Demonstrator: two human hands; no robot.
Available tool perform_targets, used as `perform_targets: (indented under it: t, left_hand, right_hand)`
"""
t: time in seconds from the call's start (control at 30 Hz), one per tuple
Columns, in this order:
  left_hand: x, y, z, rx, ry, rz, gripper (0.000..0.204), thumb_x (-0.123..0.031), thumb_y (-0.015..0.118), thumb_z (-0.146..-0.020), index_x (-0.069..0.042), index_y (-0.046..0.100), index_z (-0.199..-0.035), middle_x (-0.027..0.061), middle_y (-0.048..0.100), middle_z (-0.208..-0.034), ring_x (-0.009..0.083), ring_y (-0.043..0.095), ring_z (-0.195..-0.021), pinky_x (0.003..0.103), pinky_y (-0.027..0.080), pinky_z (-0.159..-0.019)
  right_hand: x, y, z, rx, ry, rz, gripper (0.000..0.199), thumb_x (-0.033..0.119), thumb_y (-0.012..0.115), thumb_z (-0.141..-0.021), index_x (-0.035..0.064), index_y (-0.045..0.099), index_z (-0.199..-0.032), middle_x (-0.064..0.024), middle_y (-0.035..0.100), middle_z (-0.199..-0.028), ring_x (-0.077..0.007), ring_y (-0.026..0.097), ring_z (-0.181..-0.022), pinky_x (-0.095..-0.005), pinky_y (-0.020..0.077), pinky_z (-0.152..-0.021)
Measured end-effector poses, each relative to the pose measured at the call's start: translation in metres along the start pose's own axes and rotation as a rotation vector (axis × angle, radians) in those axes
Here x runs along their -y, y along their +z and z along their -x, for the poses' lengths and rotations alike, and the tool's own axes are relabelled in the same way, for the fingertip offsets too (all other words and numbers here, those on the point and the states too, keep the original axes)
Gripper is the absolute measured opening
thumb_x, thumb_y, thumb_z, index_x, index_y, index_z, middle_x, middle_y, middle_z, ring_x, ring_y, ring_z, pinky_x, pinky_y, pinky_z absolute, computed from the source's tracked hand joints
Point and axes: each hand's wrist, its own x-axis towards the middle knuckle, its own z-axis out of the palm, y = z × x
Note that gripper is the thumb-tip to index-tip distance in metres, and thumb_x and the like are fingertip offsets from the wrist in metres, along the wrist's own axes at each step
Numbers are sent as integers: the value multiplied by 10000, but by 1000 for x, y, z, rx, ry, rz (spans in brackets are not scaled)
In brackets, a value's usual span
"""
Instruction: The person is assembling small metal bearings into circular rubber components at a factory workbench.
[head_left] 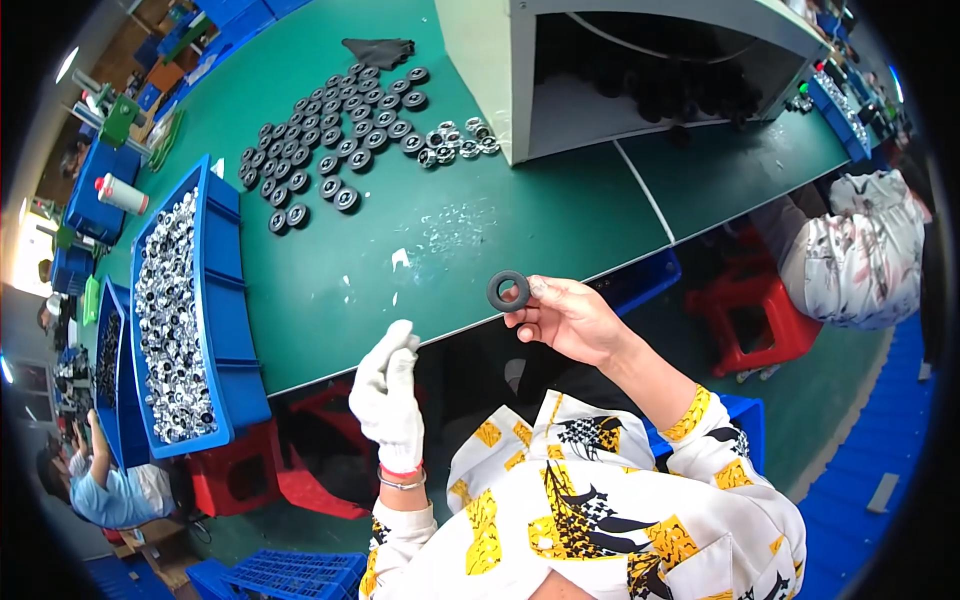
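Observation:
In my bare right hand (567, 318), a black rubber ring (508, 292) is pinched between thumb and fingers, its round hole showing. It is held up just at the front edge of the green table (330, 310). To its left, my left hand (388, 395) wears a white knitted glove. Its fingertips are drawn together with the thumb, and whatever they may hold is hidden. Farther back on the table lie several black wheels with dark tyres (345, 130), grouped loosely. Beside them is a small cluster of shiny silver hubs (458, 142) without tyres.
A long blue bin (222, 300) full of silver parts stands at the left. A pale open-fronted housing (485, 70) with dark pieces inside is at the back right. A black cloth (378, 52) lies behind the wheels. Other people sit nearby; red stools (752, 318) stand beside the table.

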Motion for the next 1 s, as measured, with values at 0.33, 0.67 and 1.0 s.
perform_targets:
  t: [0.33, 0.67, 1.0]
  left_hand:
    - [-15, 11, 13, 130, -112, 109, 573, 93, 648, -778, 0, 488, -1320, 166, 599, -1174, 212, 617, -1011, 309, 521, -858]
    - [-20, 18, 12, 254, 128, -211, 742, 65, 772, -665, -19, 462, -1334, 152, 577, -1180, 165, 639, -937, 252, 542, -769]
    - [1, 4, 1, 423, -588, 1136, 697, -282, 763, -787, -44, 423, -1348, 136, 562, -1153, 193, 607, -839, 235, 520, -668]
  right_hand:
    - [-21, 12, -4, 9, 48, 191, 289, 271, 508, -981, 20, 576, -1106, -63, 622, -1031, -142, 606, -926, -255, 513, -745]
    - [-44, 24, -3, -36, -16, 609, 285, 257, 557, -961, 7, 602, -1091, -40, 630, -940, -74, 565, -806, -233, 470, -735]
    - [-31, 41, 8, -27, -253, 746, 203, 190, 556, -961, 18, 638, -1030, -32, 603, -1021, -80, 563, -868, -230, 465, -726]
